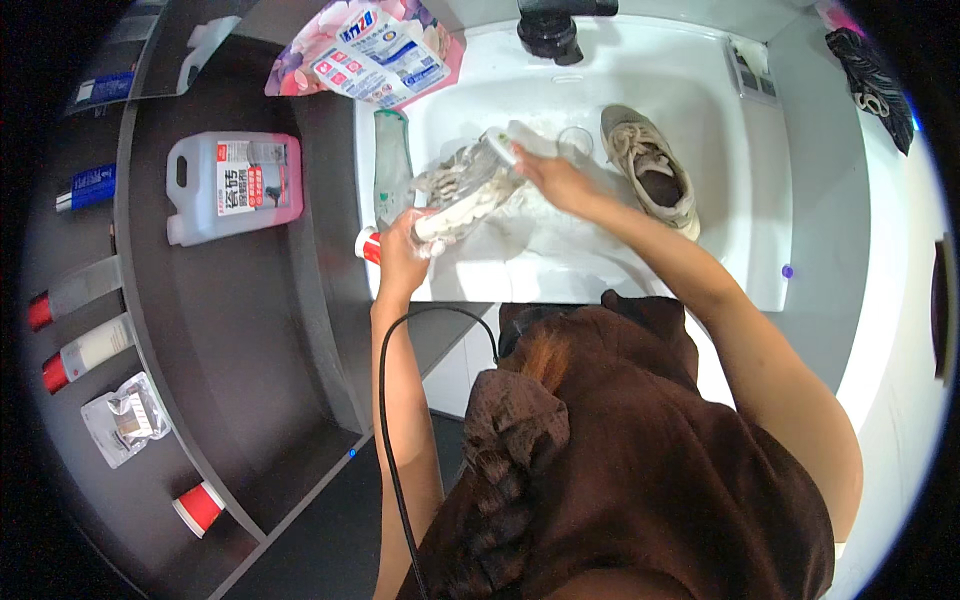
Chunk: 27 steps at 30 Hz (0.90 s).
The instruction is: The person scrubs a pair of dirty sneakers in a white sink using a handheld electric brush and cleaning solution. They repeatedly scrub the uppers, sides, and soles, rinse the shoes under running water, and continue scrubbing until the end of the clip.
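Note:
My left hand (403, 251) grips one end of a wet, pale shoe (469, 214), which is tilted over the white washbasin (555, 281). Suds show around my left fingers and along the shoe's light sole. In my right hand (559, 180) is a white scrubbing brush (500, 142), held at the shoe's far end; its bristles are hidden. To the right, a second beige lace-up shoe (651, 169) rests in the basin with its opening facing up.
A black faucet (551, 34) overhangs the basin's back. A detergent pouch (375, 56), a greenish translucent container (392, 165) and a red-and-white paper cup (369, 245) stand along the left side. Dark shelves hold a cleaner jug (236, 184) and bottles. A black cable (386, 397) crosses my left arm.

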Motion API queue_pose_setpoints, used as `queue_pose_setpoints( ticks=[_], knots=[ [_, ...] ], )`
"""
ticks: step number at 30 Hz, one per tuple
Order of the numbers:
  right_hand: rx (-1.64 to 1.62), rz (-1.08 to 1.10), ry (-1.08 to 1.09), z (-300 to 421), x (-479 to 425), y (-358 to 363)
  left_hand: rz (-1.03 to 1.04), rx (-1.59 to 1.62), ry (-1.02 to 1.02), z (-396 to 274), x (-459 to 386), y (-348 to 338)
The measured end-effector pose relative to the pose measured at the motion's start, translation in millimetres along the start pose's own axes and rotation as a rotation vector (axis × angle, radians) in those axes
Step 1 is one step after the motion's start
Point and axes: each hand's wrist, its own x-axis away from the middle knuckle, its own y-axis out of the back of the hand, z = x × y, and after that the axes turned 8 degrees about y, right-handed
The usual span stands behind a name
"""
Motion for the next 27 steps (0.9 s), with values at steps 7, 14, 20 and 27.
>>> queue_pose_setpoints(
  ticks=[7,14,20,27],
  knots=[
    [-0.052,0.184,0.17,97.5,37.6,34.0,-0.025,-0.043,0.009,-6.7,5.3,3.1],
    [0.119,0.101,-0.167,-56.3,22.5,4.4,0.017,-0.059,-0.04,3.6,7.1,3.2],
    [-0.156,-0.126,-0.264,-32.4,38.0,-13.1,0.001,0.041,0.098,8.0,2.5,1.1],
    [-0.202,0.155,0.002,96.3,43.4,37.8,-0.179,-0.246,-0.22,-32.4,-8.3,-9.6]
  ],
)
